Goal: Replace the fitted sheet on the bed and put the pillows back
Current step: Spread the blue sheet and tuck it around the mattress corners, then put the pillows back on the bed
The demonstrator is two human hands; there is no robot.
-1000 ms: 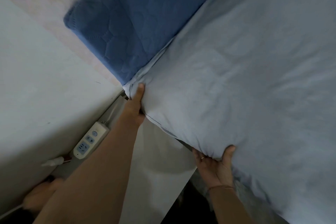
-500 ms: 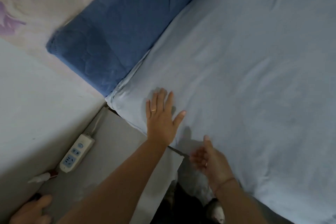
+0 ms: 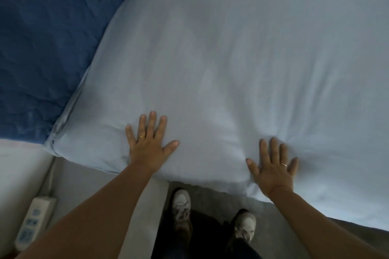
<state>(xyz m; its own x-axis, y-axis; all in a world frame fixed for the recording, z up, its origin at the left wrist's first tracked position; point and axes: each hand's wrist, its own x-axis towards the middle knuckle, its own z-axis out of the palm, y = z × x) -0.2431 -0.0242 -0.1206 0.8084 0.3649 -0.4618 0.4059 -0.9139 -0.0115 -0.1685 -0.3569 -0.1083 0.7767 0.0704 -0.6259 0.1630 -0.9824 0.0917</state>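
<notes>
A pale blue fitted sheet (image 3: pixel 231 59) covers the mattress and wraps around its near-left corner (image 3: pixel 56 143). My left hand (image 3: pixel 148 145) lies flat on the sheet close to that corner, fingers spread, palm down. My right hand (image 3: pixel 273 166) lies flat on the sheet near the front edge, fingers spread, with small creases fanning out from it. Neither hand holds anything. A dark blue quilted headboard cover (image 3: pixel 42 48) stands along the left of the bed. No pillows are in view.
A white power strip (image 3: pixel 31 223) with its cable lies on the floor at the lower left, beside a white wall or board (image 3: pixel 19 174). My two feet in pale shoes (image 3: pixel 181 206) stand on the grey floor right at the bed's edge.
Both hands left the underside of the mattress corner and came up onto the sheet. The right hand has now settled flat on it, and the view has moved over the bed.
</notes>
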